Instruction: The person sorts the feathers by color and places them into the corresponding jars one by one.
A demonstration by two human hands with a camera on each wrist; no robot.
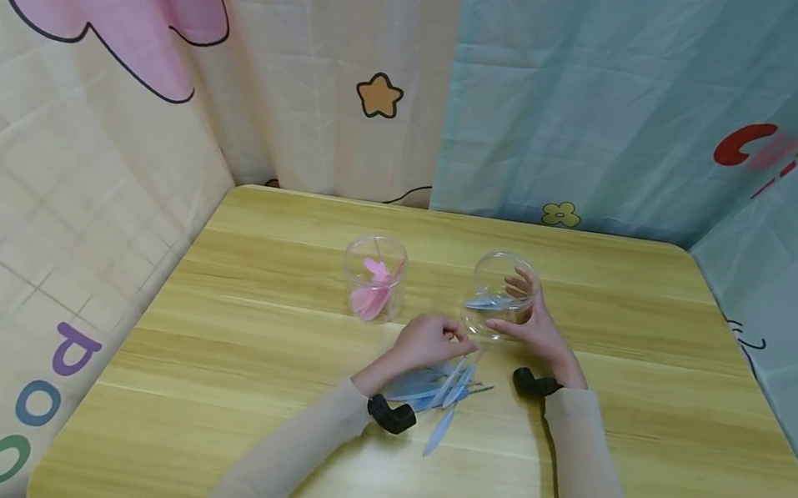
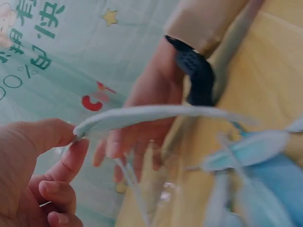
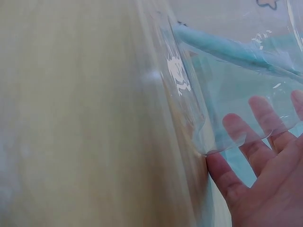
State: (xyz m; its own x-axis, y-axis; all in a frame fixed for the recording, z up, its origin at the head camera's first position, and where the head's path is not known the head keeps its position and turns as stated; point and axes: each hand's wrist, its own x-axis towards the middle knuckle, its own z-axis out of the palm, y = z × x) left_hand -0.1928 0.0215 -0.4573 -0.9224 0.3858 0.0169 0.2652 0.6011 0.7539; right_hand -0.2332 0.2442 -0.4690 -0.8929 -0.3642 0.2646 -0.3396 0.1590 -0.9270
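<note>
My left hand (image 1: 429,344) pinches a pale blue feather (image 2: 156,113) by its end between thumb and forefinger, just in front of the right-hand cup. Below that hand lies a loose pile of blue feathers (image 1: 454,393) on the table. My right hand (image 1: 540,328) holds a clear plastic cup (image 1: 483,281) from its right side, thumb at the front and fingers spread around the back. Inside this cup a blue feather (image 3: 232,49) lies across, seen through the wall. The cup stands upright in the head view.
To the left, a second clear cup (image 1: 351,270) holds pink feathers (image 1: 371,300). Both cups stand on a wood-grain table (image 1: 244,330). Printed curtains (image 1: 318,62) hang behind the table and along its sides. A black strap mount (image 1: 392,415) sits on each wrist.
</note>
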